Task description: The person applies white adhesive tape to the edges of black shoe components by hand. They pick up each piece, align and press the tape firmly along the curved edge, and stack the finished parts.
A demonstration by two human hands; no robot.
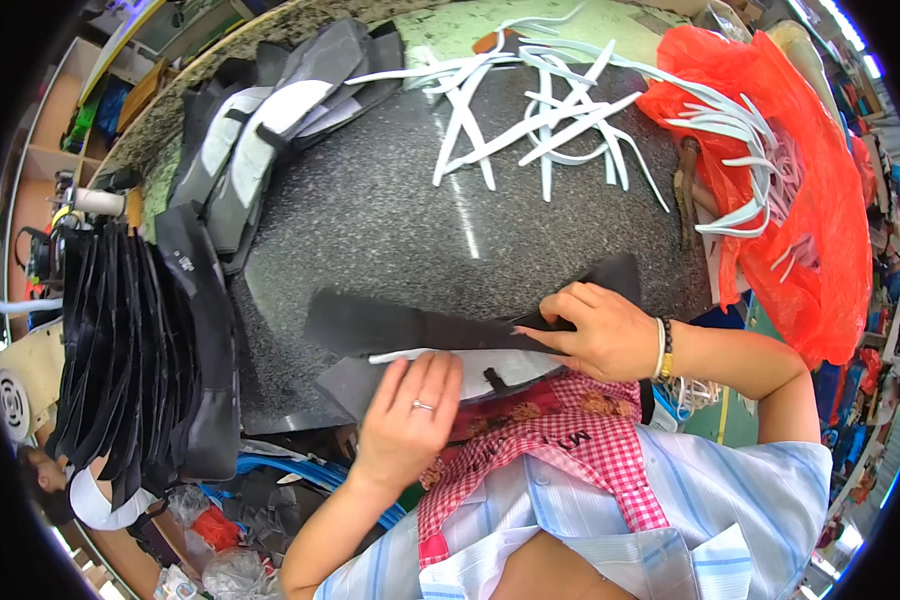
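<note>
In front of me at the near edge of the worktop lies a long, curved black sheet piece [400, 325] with a pale grey panel [505, 368]. A narrow white strip [395, 355] runs along the line between the black part and the grey panel. My left hand [415, 405], a ring on one finger, lies on the piece with its fingers stretched out flat and their tips at the strip; its thumb is hidden. Bent round the upper edge of the black part, the fingers of my right hand [595, 325] grip it towards its right end.
Loose white strips [540, 130] lie across the far side of the speckled dark worktop [370, 220]. A red plastic bag [820, 220] holding more strips is at the right. Similar black-and-grey pieces [260, 140] are piled far left; a row of black pieces [130, 350] hangs at the left.
</note>
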